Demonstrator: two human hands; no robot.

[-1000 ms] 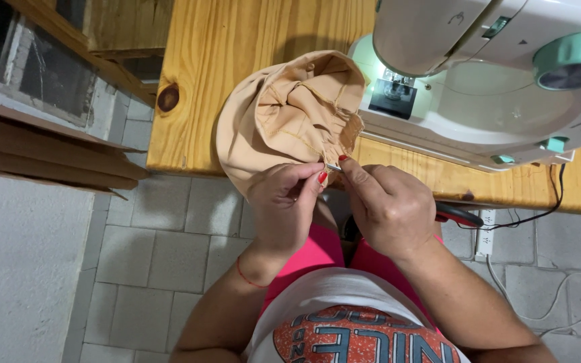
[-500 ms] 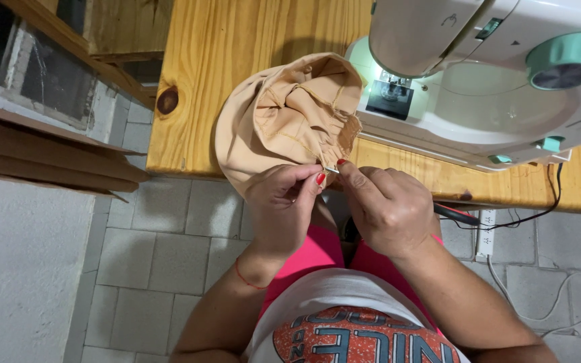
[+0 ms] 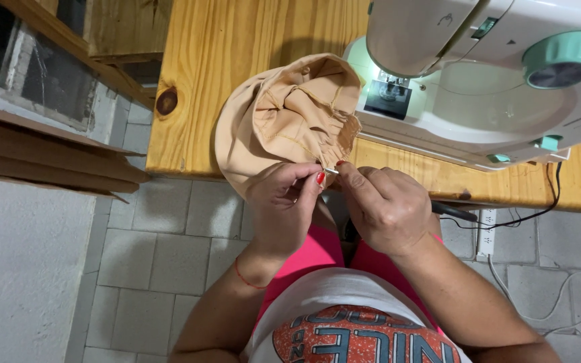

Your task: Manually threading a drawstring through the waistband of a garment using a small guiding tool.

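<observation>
Both hands meet at the table [image 3: 237, 81] edge, left hand [image 3: 284, 202] and right hand [image 3: 388, 205] fingers pinched shut on a small pin [image 3: 331, 171] at the beige fabric [image 3: 277, 121] beside the sewing machine [image 3: 479, 74].

Both hands [image 3: 284, 205] [image 3: 388, 208] together, fingers pinched.

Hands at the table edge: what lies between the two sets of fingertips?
In the head view, a small silvery pin-like piece spans between left hand and right hand, beside the beige fabric.
</observation>
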